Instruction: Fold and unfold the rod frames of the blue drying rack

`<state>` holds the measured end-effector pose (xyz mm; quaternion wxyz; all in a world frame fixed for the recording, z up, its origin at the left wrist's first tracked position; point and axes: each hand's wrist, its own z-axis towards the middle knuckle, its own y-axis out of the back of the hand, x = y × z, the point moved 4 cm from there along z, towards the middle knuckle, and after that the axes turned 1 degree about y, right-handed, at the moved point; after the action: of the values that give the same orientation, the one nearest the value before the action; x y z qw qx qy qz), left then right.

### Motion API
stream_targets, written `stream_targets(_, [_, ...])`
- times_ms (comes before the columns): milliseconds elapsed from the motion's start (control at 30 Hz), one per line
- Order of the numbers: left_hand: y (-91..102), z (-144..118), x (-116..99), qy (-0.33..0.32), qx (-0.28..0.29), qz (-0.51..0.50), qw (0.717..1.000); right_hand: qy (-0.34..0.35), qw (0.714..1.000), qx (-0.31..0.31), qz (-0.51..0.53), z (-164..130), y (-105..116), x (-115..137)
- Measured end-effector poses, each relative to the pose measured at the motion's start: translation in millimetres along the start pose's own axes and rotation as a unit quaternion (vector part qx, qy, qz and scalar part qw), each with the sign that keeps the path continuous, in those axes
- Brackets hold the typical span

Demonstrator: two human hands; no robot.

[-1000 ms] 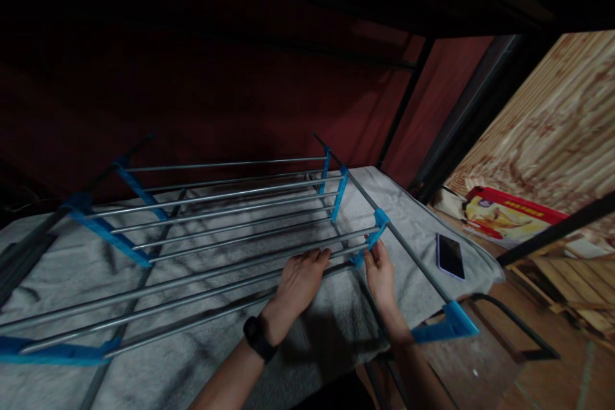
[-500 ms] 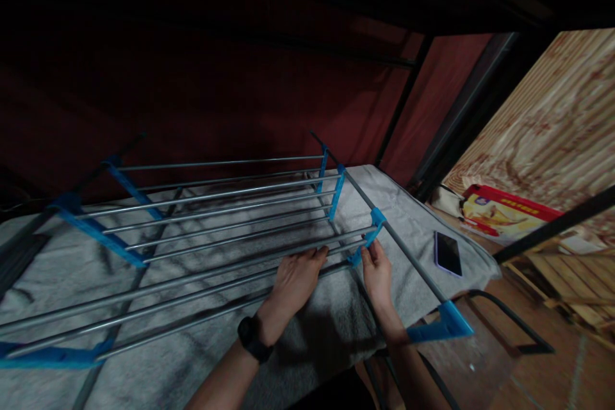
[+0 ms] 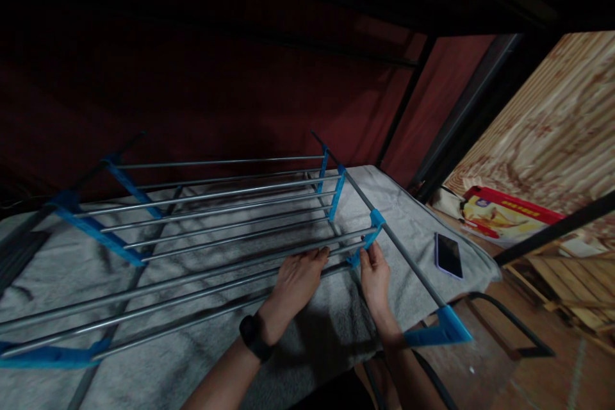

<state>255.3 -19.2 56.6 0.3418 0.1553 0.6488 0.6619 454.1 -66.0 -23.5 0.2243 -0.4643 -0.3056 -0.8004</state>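
Dim light. A dark red wall [image 3: 202, 96] stands behind a black metal frame [image 3: 406, 99]. At right, a wood-grain panel [image 3: 552, 141] rises above a brown floor [image 3: 567, 365].

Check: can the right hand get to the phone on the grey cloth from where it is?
Probably yes. The right hand is at the blue bracket, and the phone lies flat on the grey cloth to its right. Only the rack's side rail runs between them; the hand could pass over or under it.

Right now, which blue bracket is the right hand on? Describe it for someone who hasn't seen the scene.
Start at the grey blanket under the drying rack. Follow the rack's long right side rail toward the person. The right hand touches the blue bracket nearest the left hand, where the front rods end; the other brackets are untouched.
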Motion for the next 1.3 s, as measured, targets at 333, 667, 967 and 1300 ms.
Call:
stream_targets(333, [-6.7, -30, -23, -0.118, -0.220, 0.120, 0.961, -0.045, 0.992, -0.016, 0.114, 1, -3, 12])
stream_targets(667, [52.1, 4, -33, -0.093, -0.171, 0.153, 0.969, 0.009, 0.992, -0.040, 0.122, 33, 11, 64])
stream_targets(967, [52.8, 15, -29, -0.076, -0.100, 0.136, 0.983, 0.006, 0.990, -0.040, 0.132, 34, 9, 66])
stream_targets(1300, [54.7, 17, -30, -0.065, -0.080, 0.117, 0.988, 0.010, 0.991, -0.057, 0.120, 33, 7, 71])
